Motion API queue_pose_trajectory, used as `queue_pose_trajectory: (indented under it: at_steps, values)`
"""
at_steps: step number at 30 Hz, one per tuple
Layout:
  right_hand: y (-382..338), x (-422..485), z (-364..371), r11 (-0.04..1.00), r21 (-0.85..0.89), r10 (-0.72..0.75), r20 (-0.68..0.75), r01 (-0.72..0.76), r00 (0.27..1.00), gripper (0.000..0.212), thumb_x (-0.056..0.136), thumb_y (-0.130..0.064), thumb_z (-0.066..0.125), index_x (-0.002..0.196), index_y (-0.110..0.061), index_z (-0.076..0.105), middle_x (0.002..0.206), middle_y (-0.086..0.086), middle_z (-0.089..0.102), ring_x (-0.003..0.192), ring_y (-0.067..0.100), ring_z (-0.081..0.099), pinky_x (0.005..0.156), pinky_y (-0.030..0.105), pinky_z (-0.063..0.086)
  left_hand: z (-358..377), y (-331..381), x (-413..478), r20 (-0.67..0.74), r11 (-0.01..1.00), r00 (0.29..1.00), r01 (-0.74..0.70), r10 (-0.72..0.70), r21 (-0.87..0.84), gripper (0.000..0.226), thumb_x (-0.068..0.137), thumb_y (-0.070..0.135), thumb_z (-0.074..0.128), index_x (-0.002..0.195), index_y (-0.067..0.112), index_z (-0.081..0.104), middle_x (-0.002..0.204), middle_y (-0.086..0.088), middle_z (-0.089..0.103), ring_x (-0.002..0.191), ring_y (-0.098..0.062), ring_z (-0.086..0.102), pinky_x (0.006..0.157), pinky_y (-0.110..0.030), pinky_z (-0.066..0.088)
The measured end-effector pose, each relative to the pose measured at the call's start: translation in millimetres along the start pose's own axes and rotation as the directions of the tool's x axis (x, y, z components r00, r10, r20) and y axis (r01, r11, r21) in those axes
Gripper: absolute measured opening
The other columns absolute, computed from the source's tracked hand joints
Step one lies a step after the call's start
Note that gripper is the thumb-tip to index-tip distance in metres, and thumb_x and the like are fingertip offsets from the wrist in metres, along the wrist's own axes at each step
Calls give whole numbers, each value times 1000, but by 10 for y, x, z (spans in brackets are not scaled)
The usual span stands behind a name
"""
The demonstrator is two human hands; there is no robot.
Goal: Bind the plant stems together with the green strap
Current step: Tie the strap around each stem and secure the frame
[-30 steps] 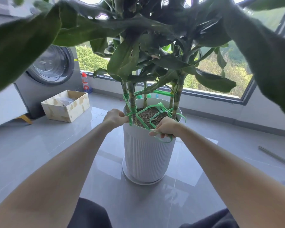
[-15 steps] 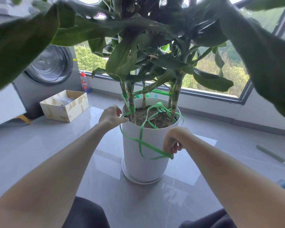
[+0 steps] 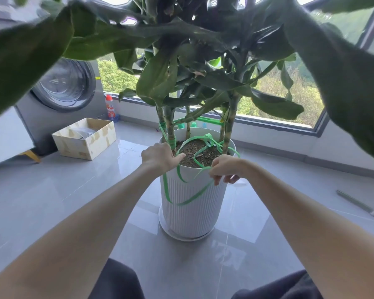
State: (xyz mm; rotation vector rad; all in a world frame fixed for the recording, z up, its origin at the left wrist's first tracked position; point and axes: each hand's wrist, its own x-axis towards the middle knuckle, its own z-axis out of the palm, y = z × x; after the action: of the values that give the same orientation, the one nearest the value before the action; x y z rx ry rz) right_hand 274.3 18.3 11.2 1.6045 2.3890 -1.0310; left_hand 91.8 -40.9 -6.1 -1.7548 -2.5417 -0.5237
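A tall leafy plant grows in a white ribbed pot [image 3: 192, 208] on the floor. Several thin stems [image 3: 170, 128] rise from the soil. A green strap [image 3: 194, 196] is wound round the left stems, loops over the soil past the right stem [image 3: 229, 130], and hangs in a long loop down the pot's front. My left hand [image 3: 159, 157] holds the strap at the pot's left rim, thumb pointing over the soil. My right hand [image 3: 225, 168] pinches the strap at the front right rim.
A washing machine [image 3: 61, 91] stands at the left with an open cardboard box [image 3: 84, 138] in front of it. A red-capped bottle [image 3: 111, 108] sits on the window sill. A long rod [image 3: 354, 200] lies on the grey tile floor at right. Big leaves hang close overhead.
My right hand pulled the strap down the pot's front, then rose back to the rim, leaving a slack loop hanging. My left hand stayed at the left rim.
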Motion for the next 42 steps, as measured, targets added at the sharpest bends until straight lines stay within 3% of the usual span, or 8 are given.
queue_pose_trajectory:
  at_steps: [9, 13, 17, 22, 27, 30, 34, 42]
  values:
    - [-3, -78, 10, 996, -60, -49, 250, 66, 967, 27, 85, -4, 65, 102, -26, 63, 82, -7, 67, 67, 10, 59, 61, 19, 48, 34, 64, 48, 141, 944, 985, 138, -100, -300, 24, 77, 42, 74, 91, 23, 76, 81, 5, 69, 74, -12, 61, 57, -23, 41]
    - [-4, -68, 7, 995, -100, -16, 86, 25, 996, 38, 89, 5, 51, 118, -18, 55, 87, -1, 67, 57, 12, 58, 48, 19, 41, 15, 10, 71, 189, 938, 980, 128, -69, -321, 23, 76, 38, 76, 93, 22, 76, 91, 5, 72, 67, -9, 59, 65, -24, 47]
    - [-65, 19, 15, 996, -45, -85, -206, 77, 975, 22, 89, -1, 42, 103, -14, 52, 84, 1, 67, 52, 13, 58, 38, 19, 42, -27, -129, 68, 252, 864, 968, 136, -11, -484, 27, 77, 30, 77, 98, 14, 74, 91, 0, 71, 59, -10, 64, 53, -19, 50]
    - [-162, 174, 83, 978, -58, -209, -396, 203, 894, 44, 83, -4, 42, 112, -37, 52, 107, 3, 63, 87, 23, 64, 79, 40, 56, -123, -310, 12, 385, 852, 918, 123, 98, -509, 31, 78, 31, 75, 104, 14, 73, 94, 3, 67, 80, -8, 60, 62, -22, 56]
    - [-306, 234, 211, 941, -208, -320, -291, 266, 902, 69, 86, 5, 42, 130, -48, 48, 131, 5, 42, 112, 24, 53, 85, 38, 53, -182, -404, -33, 444, 863, 873, 55, 203, -502, 29, 79, 30, 74, 104, 16, 73, 96, 7, 67, 80, 2, 53, 58, -7, 42]
    - [-339, 279, 281, 911, -338, -324, -235, 235, 916, 62, 90, 3, 45, 128, -45, 52, 133, 4, 36, 120, 24, 43, 88, 37, 48, -187, -456, -26, 456, 857, 865, 60, 212, -511, 28, 77, 34, 75, 101, 19, 74, 97, 8, 70, 88, -2, 56, 65, -11, 42]
    - [-330, 253, 286, 813, -561, -353, -260, 157, 899, 23, 96, -23, 52, 116, -30, 62, 137, 1, 43, 125, 25, 33, 92, 37, 36, -181, -528, 3, 441, 856, 871, 46, 219, -515, 30, 75, 38, 75, 98, 19, 75, 100, 5, 71, 95, -8, 59, 73, -17, 45]
    - [-300, 64, 134, 871, -404, -455, -453, 278, 767, 16, 87, -31, 67, 87, -15, 68, 90, 5, 65, 85, 26, 61, 71, 34, 48, -149, -600, 67, 395, 924, 894, -54, 214, -377, 31, 74, 38, 76, 99, 19, 76, 112, 9, 68, 104, -13, 58, 83, -26, 43]
